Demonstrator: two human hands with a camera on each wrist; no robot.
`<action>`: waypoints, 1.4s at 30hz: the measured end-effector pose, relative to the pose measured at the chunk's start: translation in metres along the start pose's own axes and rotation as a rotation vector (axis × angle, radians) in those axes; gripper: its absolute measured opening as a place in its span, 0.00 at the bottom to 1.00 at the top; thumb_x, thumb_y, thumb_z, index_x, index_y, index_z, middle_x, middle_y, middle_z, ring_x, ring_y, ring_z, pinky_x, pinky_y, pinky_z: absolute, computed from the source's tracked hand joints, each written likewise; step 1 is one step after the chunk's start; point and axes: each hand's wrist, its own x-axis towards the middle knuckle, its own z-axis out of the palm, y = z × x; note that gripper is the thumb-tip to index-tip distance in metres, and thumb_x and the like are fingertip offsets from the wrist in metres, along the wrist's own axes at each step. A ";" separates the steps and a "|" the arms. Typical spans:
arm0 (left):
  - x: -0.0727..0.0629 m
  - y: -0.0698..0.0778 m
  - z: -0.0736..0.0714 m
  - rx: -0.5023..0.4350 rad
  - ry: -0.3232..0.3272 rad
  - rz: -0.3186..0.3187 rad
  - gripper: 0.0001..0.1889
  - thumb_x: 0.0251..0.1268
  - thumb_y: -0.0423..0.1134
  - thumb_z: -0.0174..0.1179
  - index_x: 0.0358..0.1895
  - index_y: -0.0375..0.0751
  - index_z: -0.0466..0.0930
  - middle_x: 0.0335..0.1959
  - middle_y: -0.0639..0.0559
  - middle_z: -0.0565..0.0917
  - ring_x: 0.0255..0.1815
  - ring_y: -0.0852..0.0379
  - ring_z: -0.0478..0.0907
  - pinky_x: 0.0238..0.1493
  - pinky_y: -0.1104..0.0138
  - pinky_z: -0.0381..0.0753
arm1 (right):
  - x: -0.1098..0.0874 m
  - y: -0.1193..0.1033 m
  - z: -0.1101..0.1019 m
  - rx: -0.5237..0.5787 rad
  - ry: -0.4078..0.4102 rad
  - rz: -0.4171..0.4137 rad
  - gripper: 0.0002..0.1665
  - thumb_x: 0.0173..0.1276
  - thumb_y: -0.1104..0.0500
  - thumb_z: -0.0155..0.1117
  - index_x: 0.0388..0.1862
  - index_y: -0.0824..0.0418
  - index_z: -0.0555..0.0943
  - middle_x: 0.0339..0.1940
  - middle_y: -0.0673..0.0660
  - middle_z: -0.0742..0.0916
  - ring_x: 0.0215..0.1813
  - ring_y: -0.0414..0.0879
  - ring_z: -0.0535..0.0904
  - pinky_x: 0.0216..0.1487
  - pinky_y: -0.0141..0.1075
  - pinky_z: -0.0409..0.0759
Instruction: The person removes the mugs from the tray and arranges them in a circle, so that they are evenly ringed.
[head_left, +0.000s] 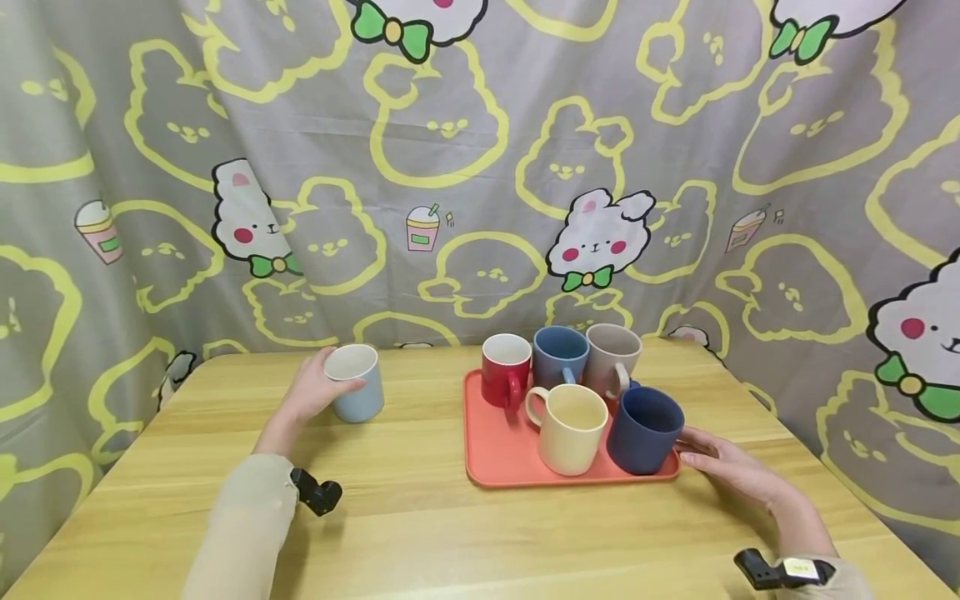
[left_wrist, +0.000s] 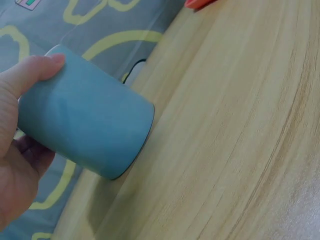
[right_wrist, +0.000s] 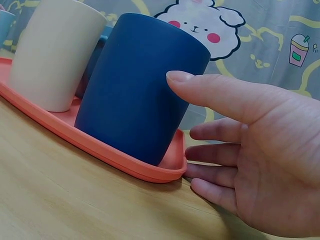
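My left hand [head_left: 313, 390] grips a light blue mug [left_wrist: 90, 117] at the table's left, thumb on its near side and fingers behind. The mug stands upright in the head view, and its handle is hidden. My right hand [right_wrist: 270, 155] is at the right end of a coral-red tray [head_left: 502, 462], fingers extended with their tips right at its rim. Its thumb tip overlaps a navy mug [right_wrist: 142, 85] in the right wrist view. A cream mug [head_left: 573, 429] stands left of the navy one on the tray.
Behind on the tray stand a red mug [head_left: 501, 379], a medium blue mug [head_left: 558, 358] and a grey-beige mug [head_left: 609, 354]. A wooden table [head_left: 420, 533] lies under everything. A grey curtain [head_left: 465, 108] with yellow outlines hangs along the table's back and sides.
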 end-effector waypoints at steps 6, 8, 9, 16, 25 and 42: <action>0.000 0.000 -0.002 -0.025 0.000 -0.027 0.45 0.52 0.44 0.68 0.66 0.23 0.52 0.58 0.27 0.62 0.58 0.34 0.61 0.58 0.45 0.63 | 0.002 0.000 -0.001 0.003 -0.015 -0.036 0.33 0.71 0.64 0.48 0.66 0.83 0.49 0.64 0.82 0.58 0.55 0.22 0.66 0.53 0.21 0.64; -0.001 0.001 -0.001 -0.017 0.003 -0.021 0.46 0.52 0.45 0.67 0.66 0.23 0.50 0.59 0.26 0.62 0.59 0.33 0.61 0.58 0.44 0.62 | 0.003 0.001 -0.001 0.013 -0.022 -0.043 0.33 0.71 0.64 0.47 0.65 0.84 0.49 0.64 0.83 0.58 0.55 0.23 0.66 0.53 0.20 0.64; -0.002 0.002 0.000 -0.010 0.011 -0.014 0.47 0.52 0.45 0.67 0.67 0.23 0.50 0.59 0.26 0.62 0.59 0.33 0.60 0.58 0.44 0.61 | 0.003 0.001 -0.001 0.016 -0.025 -0.045 0.34 0.71 0.64 0.47 0.65 0.84 0.48 0.64 0.83 0.57 0.55 0.23 0.67 0.53 0.20 0.64; -0.013 0.029 0.021 0.054 0.244 0.009 0.51 0.47 0.48 0.69 0.69 0.28 0.48 0.63 0.29 0.58 0.65 0.33 0.50 0.59 0.44 0.56 | 0.000 0.003 -0.001 0.034 -0.036 -0.070 0.35 0.70 0.66 0.49 0.65 0.85 0.47 0.64 0.80 0.61 0.56 0.24 0.67 0.53 0.21 0.65; -0.039 0.096 0.078 0.007 0.266 0.084 0.42 0.48 0.48 0.69 0.65 0.33 0.60 0.62 0.37 0.67 0.64 0.39 0.60 0.63 0.48 0.58 | 0.001 0.000 0.000 0.047 -0.048 -0.086 0.37 0.69 0.66 0.51 0.65 0.86 0.45 0.65 0.80 0.59 0.57 0.24 0.66 0.54 0.21 0.64; -0.077 0.164 0.174 -0.192 -0.030 0.202 0.40 0.47 0.48 0.70 0.62 0.30 0.65 0.58 0.40 0.71 0.57 0.44 0.68 0.56 0.51 0.70 | 0.002 0.001 0.001 0.036 -0.024 -0.040 0.38 0.69 0.63 0.51 0.65 0.84 0.46 0.65 0.83 0.54 0.56 0.22 0.66 0.53 0.20 0.64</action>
